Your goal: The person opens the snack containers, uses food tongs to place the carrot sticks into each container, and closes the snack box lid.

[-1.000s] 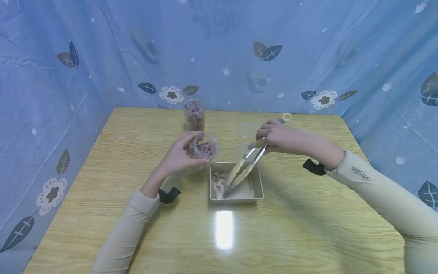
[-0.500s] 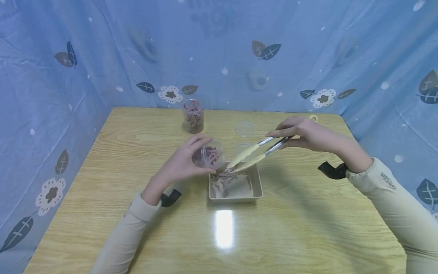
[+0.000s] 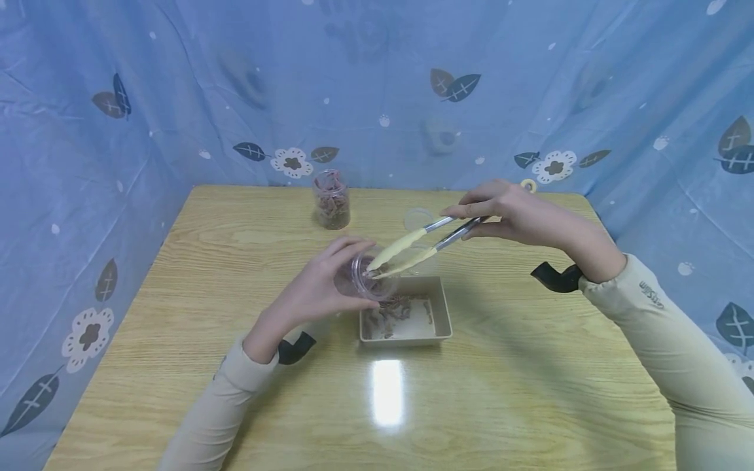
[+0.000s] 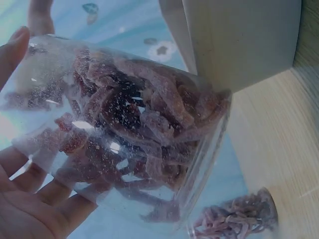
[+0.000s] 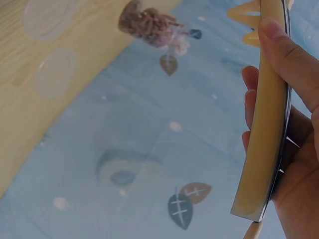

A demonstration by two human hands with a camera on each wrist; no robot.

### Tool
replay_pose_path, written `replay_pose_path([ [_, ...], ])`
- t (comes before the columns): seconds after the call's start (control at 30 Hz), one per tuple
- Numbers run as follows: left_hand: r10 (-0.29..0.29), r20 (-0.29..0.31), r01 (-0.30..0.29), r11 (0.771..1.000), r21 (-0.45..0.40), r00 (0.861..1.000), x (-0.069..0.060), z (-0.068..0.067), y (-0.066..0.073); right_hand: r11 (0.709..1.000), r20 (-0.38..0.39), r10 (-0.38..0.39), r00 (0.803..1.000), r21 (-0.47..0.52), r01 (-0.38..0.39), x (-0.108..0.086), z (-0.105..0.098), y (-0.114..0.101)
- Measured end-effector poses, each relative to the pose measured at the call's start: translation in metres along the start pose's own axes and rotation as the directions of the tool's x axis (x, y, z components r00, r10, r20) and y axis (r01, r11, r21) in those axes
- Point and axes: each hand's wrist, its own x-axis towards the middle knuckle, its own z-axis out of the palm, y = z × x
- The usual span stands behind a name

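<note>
My left hand (image 3: 315, 281) holds a clear plastic jar (image 4: 134, 124) of brownish-pink dried strips, tilted with its mouth to the right. The jar is above the left back corner of a beige rectangular tray (image 3: 406, 341). My right hand (image 3: 509, 212) grips tongs (image 3: 400, 247) with silver arms and cream tips. Those tips reach into the jar's mouth, slightly apart; whether they pinch a strip is too small to tell. Loose strips (image 3: 389, 317) lie mostly in the tray's left part. In the right wrist view, thumb and fingers lie around the tongs' handle (image 5: 269, 114).
A second clear jar (image 3: 332, 206) full of strips stands upright at the back of the wooden table (image 3: 530, 392). Two clear round lids lie behind the tray; the farther lid (image 3: 418, 219) shows beyond the tongs. A blue patterned curtain (image 3: 383, 98) hangs around the table.
The tongs' tips have risen from inside the tray to the mouth of the jar. My left hand has shifted the jar slightly right and tilted it further towards the tongs.
</note>
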Motion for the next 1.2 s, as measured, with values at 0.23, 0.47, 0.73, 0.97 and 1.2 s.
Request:
replay_pose_path([
  [0.23, -0.080, -0.015, 0.079, 0.996, -0.040, 0.997, 0.001, -0.004, -0.003, 0.998, -0.027, 0.007, 1.000, -0.066, -0.009, 0.002, -0.004, -0.005],
  [0.47, -0.157, -0.068, 0.149, 0.982, -0.112, 0.985, 0.003, -0.007, -0.013, 0.994, -0.056, 0.022, 0.998, -0.107, -0.028, -0.012, -0.011, -0.014],
  [0.73, -0.204, -0.226, 0.094, 0.903, -0.418, 0.952, 0.006, -0.012, -0.037, 0.991, -0.031, 0.098, 0.995, -0.085, -0.100, -0.040, -0.006, -0.021],
  [0.97, -0.197, -0.303, -0.059, 0.745, -0.665, 0.933, 0.007, -0.010, -0.050, 0.989, -0.059, 0.140, 0.988, -0.048, -0.143, -0.060, 0.009, -0.019],
  [1.2, -0.245, -0.337, -0.100, 0.658, -0.747, 0.909, 0.008, -0.008, -0.050, 0.969, -0.048, 0.246, 0.968, -0.004, -0.246, -0.078, 0.033, -0.021],
])
